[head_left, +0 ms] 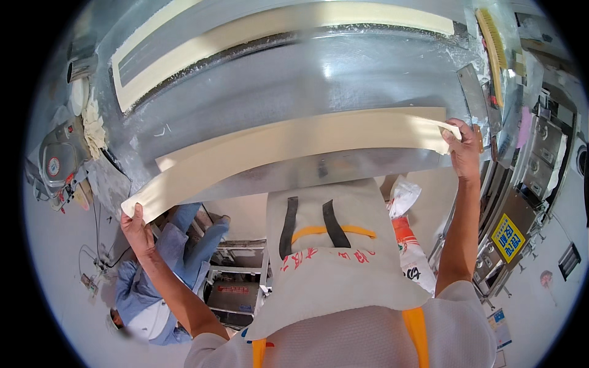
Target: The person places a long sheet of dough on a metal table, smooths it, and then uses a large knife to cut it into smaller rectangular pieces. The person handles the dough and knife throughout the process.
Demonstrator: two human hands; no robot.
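Note:
A long cream sheet of dough (288, 144) lies stretched across the near part of a floured metal table (294, 80). My left hand (136, 228) grips the sheet's left end, which hangs past the table's left front corner. My right hand (461, 147) pinches its right end near the table's right edge. Both arms are spread wide. A second long strip of dough (245, 30) lies along the far side of the table.
A brush (491, 43) and a metal scraper (472, 92) rest at the table's right edge. Another person in blue clothes (156, 276) is low on the left by a metal frame. Machines stand at left (58, 162) and right (534, 159). A printed sack (408, 239) leans beside my apron.

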